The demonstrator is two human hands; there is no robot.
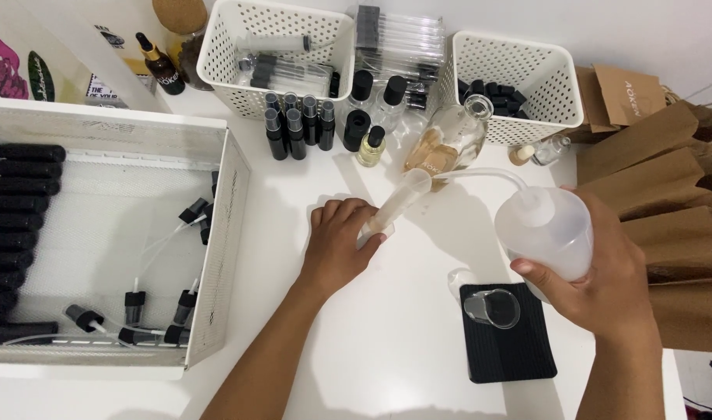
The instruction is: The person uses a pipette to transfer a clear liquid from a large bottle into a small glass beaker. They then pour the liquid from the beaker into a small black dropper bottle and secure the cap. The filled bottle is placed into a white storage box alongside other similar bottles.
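Note:
My left hand (336, 243) grips a clear measuring cylinder (396, 204) that leans away from me over the white table (387, 350). My right hand (605, 276) holds a translucent squeeze wash bottle (549, 225); its thin bent spout (480, 174) reaches left and ends at the cylinder's open mouth. Just behind the cylinder stands a large clear glass bottle (449, 140) with amber liquid in its lower part. Below the wash bottle, a small glass beaker (492, 307) sits on a black ribbed mat (507, 334).
At my left, a white tray (224, 233) holds rows of black tubes and loose spray pump heads. Two perforated white baskets (274, 47) (519, 78) stand at the back, with dark spray bottles (298, 128) in front. Brown paper bags (667, 194) crowd the right edge.

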